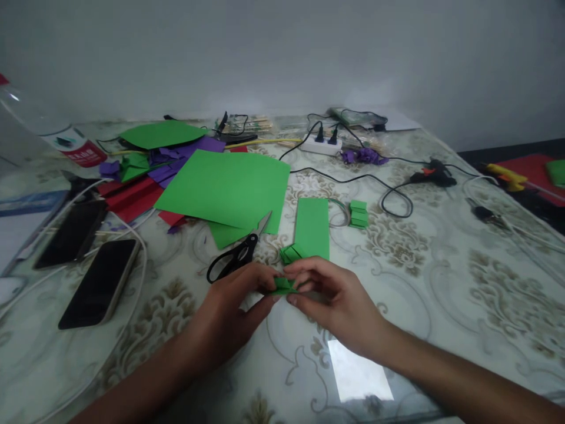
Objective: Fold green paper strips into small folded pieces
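Pinching a small folded green paper piece [283,285] from both sides, the left hand [238,300] and right hand [339,294] hold it just above the pale, brown-patterned tabletop [397,312]. Each thumb is below and bent fingers are above; how the left hand's remaining fingers lie, I cannot tell.

Clock directions run from that piece, with twelve toward the wall [282,59]. A second folded green paper piece [290,254] sits at twelve, near the right fingertips, by a flat green paper strip [312,227] at one. A pleated green paper piece [358,214] lies between one and two. Black-handled metal scissors [242,252] lie at ten, blades reaching over a large green paper sheet [229,188] at eleven. A black-screened phone [99,284] rests at nine, a white power strip [321,145] between twelve and one, and a black glue gun [433,174] at two.
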The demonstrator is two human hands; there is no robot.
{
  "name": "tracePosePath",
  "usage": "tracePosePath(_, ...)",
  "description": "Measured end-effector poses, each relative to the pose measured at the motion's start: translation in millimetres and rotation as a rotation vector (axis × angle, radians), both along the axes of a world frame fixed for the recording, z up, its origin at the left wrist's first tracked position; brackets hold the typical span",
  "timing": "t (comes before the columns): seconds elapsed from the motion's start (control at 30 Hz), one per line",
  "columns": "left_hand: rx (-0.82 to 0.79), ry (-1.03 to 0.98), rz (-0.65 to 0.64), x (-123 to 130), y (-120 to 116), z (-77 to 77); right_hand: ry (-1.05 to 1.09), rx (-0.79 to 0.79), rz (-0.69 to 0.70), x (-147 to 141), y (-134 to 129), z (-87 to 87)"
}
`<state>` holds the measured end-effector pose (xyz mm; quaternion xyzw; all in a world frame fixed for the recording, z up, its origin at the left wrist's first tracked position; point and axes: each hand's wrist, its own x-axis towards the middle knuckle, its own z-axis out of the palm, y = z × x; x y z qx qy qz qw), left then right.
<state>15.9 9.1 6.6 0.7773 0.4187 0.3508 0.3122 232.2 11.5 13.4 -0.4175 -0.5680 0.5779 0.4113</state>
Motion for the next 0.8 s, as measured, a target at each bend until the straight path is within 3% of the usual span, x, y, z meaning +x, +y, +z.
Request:
tracePosePath(0.6,0.067,-0.031,-0.035,0.3,1.4,6.5,-0.074,0.103,-0.038,2.2,-1.0,-0.7)
tracePosePath(0.8,0.096,0.011,0.084,-0.1,-1.7,4.7,-0.14,0.086,-0.014,1.9,-2.0,-1.5)
